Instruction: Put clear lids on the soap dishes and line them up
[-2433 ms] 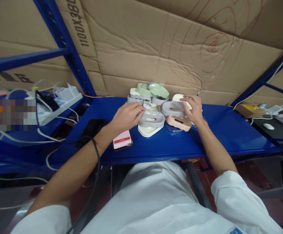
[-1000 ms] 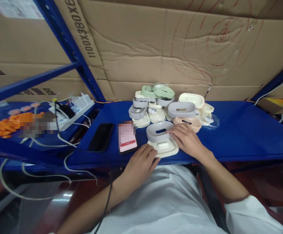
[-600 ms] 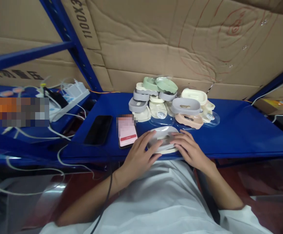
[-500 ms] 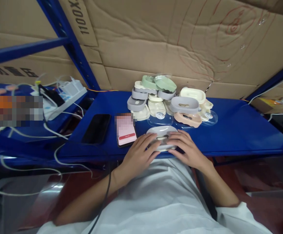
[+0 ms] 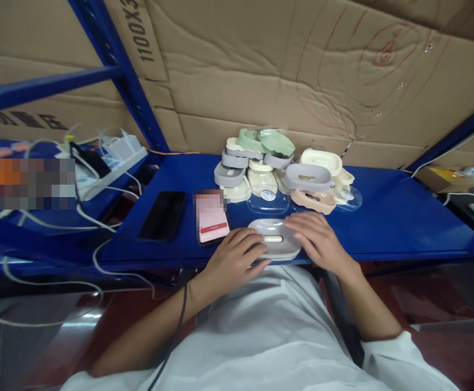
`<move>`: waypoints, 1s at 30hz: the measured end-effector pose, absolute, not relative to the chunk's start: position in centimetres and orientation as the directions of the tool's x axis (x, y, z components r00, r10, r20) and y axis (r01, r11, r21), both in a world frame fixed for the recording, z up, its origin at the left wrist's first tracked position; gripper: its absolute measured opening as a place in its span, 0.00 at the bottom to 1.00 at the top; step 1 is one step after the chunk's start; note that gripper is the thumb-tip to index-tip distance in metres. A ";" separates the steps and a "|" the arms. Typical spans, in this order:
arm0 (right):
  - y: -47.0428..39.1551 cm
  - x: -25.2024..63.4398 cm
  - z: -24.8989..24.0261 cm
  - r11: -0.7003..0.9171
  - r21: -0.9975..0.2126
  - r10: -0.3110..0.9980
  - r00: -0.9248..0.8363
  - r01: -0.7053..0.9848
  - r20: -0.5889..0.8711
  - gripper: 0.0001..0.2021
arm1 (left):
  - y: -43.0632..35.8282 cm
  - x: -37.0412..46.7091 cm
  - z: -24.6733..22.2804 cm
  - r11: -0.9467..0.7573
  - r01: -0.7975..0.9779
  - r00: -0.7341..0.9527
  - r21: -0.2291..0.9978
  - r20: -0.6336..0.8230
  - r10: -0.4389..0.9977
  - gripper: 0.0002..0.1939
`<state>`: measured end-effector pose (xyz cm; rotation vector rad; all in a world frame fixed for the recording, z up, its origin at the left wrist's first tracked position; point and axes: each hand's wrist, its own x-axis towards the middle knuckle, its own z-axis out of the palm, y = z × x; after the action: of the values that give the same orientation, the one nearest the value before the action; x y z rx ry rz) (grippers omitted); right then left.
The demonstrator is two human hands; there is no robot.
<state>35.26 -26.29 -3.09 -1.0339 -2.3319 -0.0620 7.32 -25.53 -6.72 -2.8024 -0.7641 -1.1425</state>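
Observation:
A grey oval soap dish lies near the table's front edge, with a pale strip showing through its centre slot. My left hand grips its left end, fingers over the rim and thumb low at the front. At the far right rim, my right hand has its fingers bent onto the dish; its thumb is partly hidden. Just behind them sit a peach soap dish, another grey soap dish and a clear plastic lid.
Farther back, green dishes top a pile of grey and cream ones. To the left lie a phone with a pink screen and a dark phone. Cables and a power strip occupy the left side; cardboard stands behind.
My right hand has shifted up and right, from across the dish to its far right rim. The dish sits slightly lower, with more of its inside and slot exposed.

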 end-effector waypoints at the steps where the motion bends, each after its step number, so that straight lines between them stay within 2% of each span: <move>1: -25.5 35.3 -2.4 0.677 -0.152 0.671 -0.520 0.720 0.529 0.19 | -25.6 7.3 -6.6 -0.884 0.437 0.613 0.169 0.663 0.430 0.06; 3: -23.6 34.9 -1.1 0.633 -0.050 0.689 -0.533 0.772 0.490 0.20 | -25.6 7.2 -6.5 -0.890 0.421 0.622 0.172 0.660 0.422 0.05; 6: -20.6 33.8 0.0 0.624 0.090 0.709 -0.611 0.776 0.352 0.24 | -25.6 7.1 -6.3 -0.896 0.411 0.641 0.168 0.646 0.415 0.06; 10: -17.1 32.3 -0.1 0.648 0.139 0.726 -0.663 0.749 0.182 0.40 | -25.5 6.9 -6.2 -0.906 0.393 0.656 0.158 0.642 0.396 0.07; 12: -15.8 31.8 -0.3 0.629 0.127 0.761 -0.640 0.767 0.101 0.46 | -25.5 6.9 -6.1 -0.910 0.380 0.653 0.168 0.647 0.393 0.08; 15: -14.6 31.5 0.0 0.620 0.082 0.781 -0.624 0.780 0.025 0.47 | -25.5 6.8 -6.1 -0.914 0.354 0.652 0.199 0.648 0.394 0.09; 19: -14.6 31.6 1.3 0.652 0.055 0.747 -0.653 0.757 0.128 0.41 | -25.5 6.9 -6.4 -0.912 0.353 0.637 0.210 0.660 0.399 0.08; 23: -17.8 32.8 2.5 0.665 -0.001 0.717 -0.639 0.747 0.279 0.42 | -25.6 6.8 -7.0 -0.897 0.405 0.583 0.175 0.706 0.401 0.20; 26: -22.1 34.0 2.5 0.661 -0.077 0.735 -0.623 0.746 0.268 0.43 | -25.7 6.7 -7.4 -0.887 0.435 0.556 0.153 0.729 0.399 0.28; 30: -26.6 34.3 0.9 0.699 -0.183 0.715 -0.669 0.692 0.202 0.42 | -25.6 6.8 -7.5 -0.883 0.455 0.553 0.117 0.740 0.383 0.30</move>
<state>34.35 -26.56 0.85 -1.1202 -2.6509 0.1316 6.82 -25.59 -7.54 -2.6893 -0.7280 -1.2484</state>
